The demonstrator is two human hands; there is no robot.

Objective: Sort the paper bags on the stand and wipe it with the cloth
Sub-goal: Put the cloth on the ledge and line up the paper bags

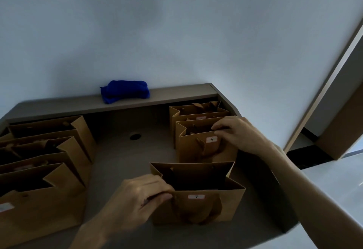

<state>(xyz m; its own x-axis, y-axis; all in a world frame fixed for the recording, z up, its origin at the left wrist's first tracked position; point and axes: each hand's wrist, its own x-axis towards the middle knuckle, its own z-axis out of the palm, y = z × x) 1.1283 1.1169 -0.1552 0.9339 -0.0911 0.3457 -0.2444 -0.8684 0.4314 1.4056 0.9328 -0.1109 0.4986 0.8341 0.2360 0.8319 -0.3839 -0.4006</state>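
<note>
Brown paper bags with number labels stand on a grey stand [125,160]. My left hand [141,195] pinches the front rim of the nearest bag labelled 7 [231,203]. My right hand [239,132] grips the front rim of the bag labelled 5 [188,150] just behind it. A third bag [176,111] stands behind bag 5, its label half hidden. Several more bags [59,170] stand in a row on the left. A folded blue cloth [124,91] lies on the raised back ledge.
A round cable hole [135,136] sits in the middle of the stand's surface. A white wall rises behind the ledge. To the right, past the stand's edge, are a door frame [322,91] and a pale floor.
</note>
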